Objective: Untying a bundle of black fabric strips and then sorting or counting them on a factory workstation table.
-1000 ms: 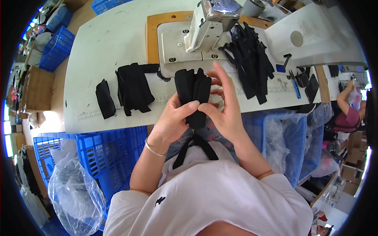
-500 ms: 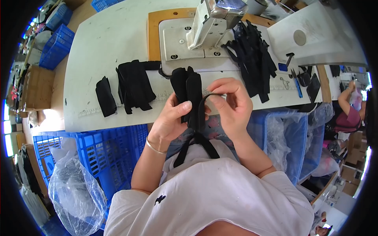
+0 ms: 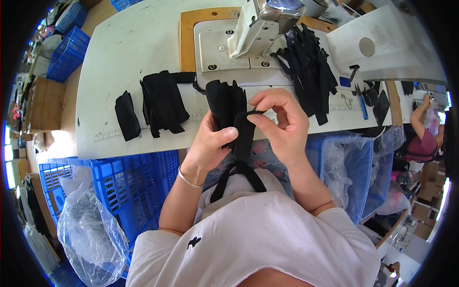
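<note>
Your left hand [image 3: 210,143] grips a bundle of black fabric strips [image 3: 228,107] over the near edge of the white table [image 3: 119,52]; your right hand [image 3: 279,122] pinches 1 strip at its top. At 12 o'clock the sewing machine [image 3: 260,24] stands close behind. 2 black piles [image 3: 160,103] lie at 9 o'clock, a heap [image 3: 308,71] at 2. A blue crate [image 3: 129,186] with a clear plastic bag [image 3: 91,237] sits at 8.
</note>
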The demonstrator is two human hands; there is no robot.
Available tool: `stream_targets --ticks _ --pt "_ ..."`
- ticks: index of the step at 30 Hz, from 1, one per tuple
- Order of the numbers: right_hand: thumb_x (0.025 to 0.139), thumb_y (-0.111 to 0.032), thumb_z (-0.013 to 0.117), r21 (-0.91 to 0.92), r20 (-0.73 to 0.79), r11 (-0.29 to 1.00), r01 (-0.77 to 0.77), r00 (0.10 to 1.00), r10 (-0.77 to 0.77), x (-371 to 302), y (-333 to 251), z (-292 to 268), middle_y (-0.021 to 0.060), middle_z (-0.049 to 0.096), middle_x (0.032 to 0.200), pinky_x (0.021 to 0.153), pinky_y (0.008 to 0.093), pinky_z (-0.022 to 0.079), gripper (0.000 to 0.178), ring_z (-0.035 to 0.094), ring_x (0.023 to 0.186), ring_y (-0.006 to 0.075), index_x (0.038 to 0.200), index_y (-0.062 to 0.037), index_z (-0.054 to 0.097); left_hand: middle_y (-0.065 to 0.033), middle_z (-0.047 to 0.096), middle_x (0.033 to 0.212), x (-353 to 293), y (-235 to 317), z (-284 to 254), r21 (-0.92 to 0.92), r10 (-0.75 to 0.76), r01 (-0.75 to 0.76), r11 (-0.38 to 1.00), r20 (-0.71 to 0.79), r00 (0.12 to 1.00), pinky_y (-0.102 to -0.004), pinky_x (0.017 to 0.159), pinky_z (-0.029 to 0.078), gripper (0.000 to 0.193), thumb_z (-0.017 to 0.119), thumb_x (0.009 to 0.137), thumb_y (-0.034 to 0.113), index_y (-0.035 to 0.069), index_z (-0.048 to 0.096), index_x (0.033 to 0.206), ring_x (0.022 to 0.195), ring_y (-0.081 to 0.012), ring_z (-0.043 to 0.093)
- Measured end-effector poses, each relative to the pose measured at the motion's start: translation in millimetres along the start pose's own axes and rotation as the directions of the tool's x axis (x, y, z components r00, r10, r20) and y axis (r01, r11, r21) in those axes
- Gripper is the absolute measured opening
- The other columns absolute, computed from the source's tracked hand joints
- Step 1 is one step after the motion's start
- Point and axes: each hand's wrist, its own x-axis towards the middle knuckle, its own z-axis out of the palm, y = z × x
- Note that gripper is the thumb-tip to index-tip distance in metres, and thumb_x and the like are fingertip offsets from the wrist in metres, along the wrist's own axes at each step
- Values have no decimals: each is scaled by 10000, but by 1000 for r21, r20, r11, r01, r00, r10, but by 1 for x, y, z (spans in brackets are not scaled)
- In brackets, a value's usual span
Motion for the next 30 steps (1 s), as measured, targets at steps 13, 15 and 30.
stream_targets --ticks 13,15,30 --pt "868 -22 648 262 -37 934 -245 964 263 2 6 -7 -38 499 865 626 177 352 221 417 677 12 1059 -84 556 -140 622 1095 -1 6 17 -108 -33 31 994 -20 999 -384 823 566 519 741 785 165 -20 495 1203 938 -225 653" --pt "859 -35 660 174 -8 962 -209 977 213 2 6 -8 -41 492 856 612 180 345 243 416 673 18 1067 -84 544 -175 608 1093 -1 9 21 -23 -17 17 1000 6 1000 -369 784 586 542 681 812 201 -50 468 1242 940 -280 663" --pt "829 -52 693 146 124 931 -335 940 319 7 -8 -10 -1 543 886 666 191 426 330 469 704 30 1091 -71 492 -122 617 1129 -5 -2 16 -13 91 -94 995 -170 981 -358 872 540 456 671 846 192 -21 509 1216 1000 -215 638"
